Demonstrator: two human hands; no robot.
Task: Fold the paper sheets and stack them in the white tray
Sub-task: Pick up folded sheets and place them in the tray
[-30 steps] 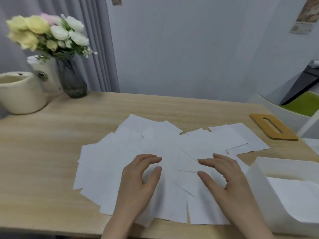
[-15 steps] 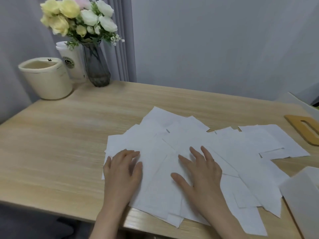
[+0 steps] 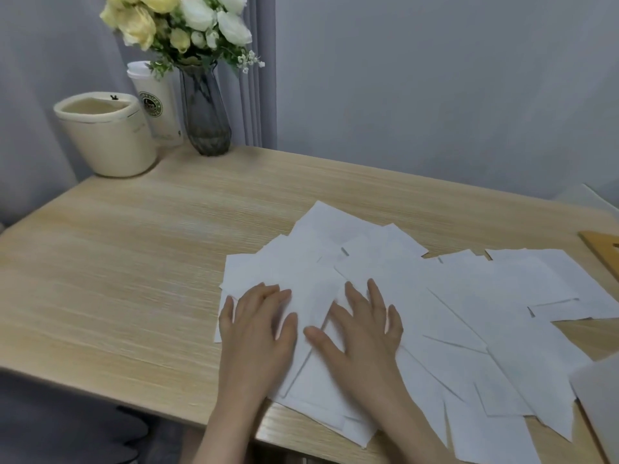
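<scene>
Left hand: the left hand (image 3: 256, 333) is lying palm down at lower centre of the frame, fingers (image 3: 268, 294) straight and close together, released and pressing flat on the paper.
Right hand: the right hand (image 3: 363, 333) is lying palm down just right of it, fingers (image 3: 375, 296) spread and straight, thumb reaching toward the left hand, grasping nothing.
Paper sheets: the paper sheets (image 3: 469, 313) are lying in a loose overlapping fan of thin, flat white rectangles across the lower right of the frame, directly under both palms and fingertips, some hanging over the near edge.
White tray: only a pale corner of the white tray (image 3: 599, 390) is showing at the lower right edge.
Bench: the bench (image 3: 134, 262) is showing light, streaky wood grain.
Upper left: a smoky glass vase (image 3: 206, 118) of yellow and white flowers (image 3: 174, 21), a lidded paper cup (image 3: 157, 102) and a cream rounded pot (image 3: 107, 135) are standing together.
Right edge: a tan wooden piece (image 3: 603, 246) is lying partly out of frame.
</scene>
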